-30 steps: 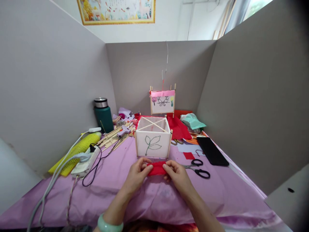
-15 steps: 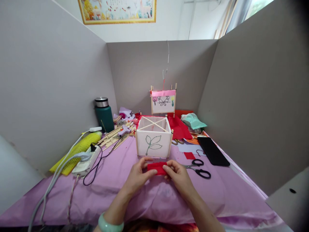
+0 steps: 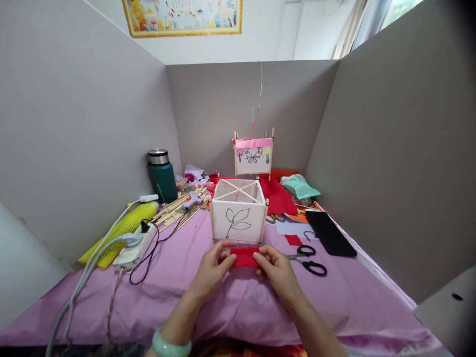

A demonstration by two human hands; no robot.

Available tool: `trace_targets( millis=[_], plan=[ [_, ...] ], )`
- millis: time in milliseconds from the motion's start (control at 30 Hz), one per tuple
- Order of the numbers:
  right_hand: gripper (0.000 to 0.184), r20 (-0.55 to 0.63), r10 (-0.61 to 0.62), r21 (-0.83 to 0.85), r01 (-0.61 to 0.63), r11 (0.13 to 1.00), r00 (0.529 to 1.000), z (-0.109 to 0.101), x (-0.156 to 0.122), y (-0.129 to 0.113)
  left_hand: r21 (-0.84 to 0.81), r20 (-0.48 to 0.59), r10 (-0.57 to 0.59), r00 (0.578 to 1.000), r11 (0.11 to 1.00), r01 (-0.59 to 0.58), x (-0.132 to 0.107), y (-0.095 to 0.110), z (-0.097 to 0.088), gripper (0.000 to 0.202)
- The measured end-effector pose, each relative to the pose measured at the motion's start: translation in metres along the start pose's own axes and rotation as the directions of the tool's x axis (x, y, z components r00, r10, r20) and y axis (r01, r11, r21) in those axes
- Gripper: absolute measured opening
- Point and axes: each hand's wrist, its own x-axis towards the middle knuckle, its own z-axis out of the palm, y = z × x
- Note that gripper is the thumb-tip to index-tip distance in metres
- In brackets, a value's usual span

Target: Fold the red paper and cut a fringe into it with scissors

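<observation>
A small strip of red cloth (image 3: pixel 245 258) is stretched between my two hands, just above the front of the table. My left hand (image 3: pixel 214 266) pinches its left end between thumb and fingers. At the right end, my right hand (image 3: pixel 274 267) grips it the same way. Directly behind the cloth stands a white box-shaped lantern (image 3: pixel 238 218) with wooden corner sticks, crossed sticks on top and a green leaf drawing on its front. Black-handled scissors (image 3: pixel 307 259) lie to the right of my right hand, their blades partly hidden behind it.
A red square (image 3: pixel 293 240) and a black phone (image 3: pixel 330 233) lie at right. A smaller lantern (image 3: pixel 253 157) hangs behind. Wooden sticks (image 3: pixel 171 212), a purple glue gun (image 3: pixel 192 201), a green bottle (image 3: pixel 162 176) and a power strip (image 3: pixel 134 245) with cables occupy the left. Grey panels (image 3: pixel 245 99) enclose the table.
The red cloth has been drawn flatter and straighter, my left thumb shifting toward its left end. Both hands keep hold of it. The whole view has shifted slightly.
</observation>
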Motion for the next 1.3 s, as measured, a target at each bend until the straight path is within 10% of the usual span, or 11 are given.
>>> trace_targets(
  millis=[333,667,1300],
  plan=[
    [0.035,-0.067,0.014,0.013,-0.014,1.0,0.998,-0.002,0.001,-0.003,-0.052,-0.142,0.075,0.987,0.995,-0.083,-0.003,0.005,0.001,0.024],
    [0.032,0.007,-0.018,-0.024,0.018,1.0,1.0,0.003,-0.001,-0.005,0.158,0.161,0.05,0.986,0.984,-0.076,-0.006,0.015,0.003,0.021],
    [0.029,0.08,-0.056,-0.123,0.066,0.99,0.995,0.005,-0.001,-0.001,0.087,0.064,-0.025,0.998,0.996,0.019,0.0,0.008,0.005,0.02]
  ],
)
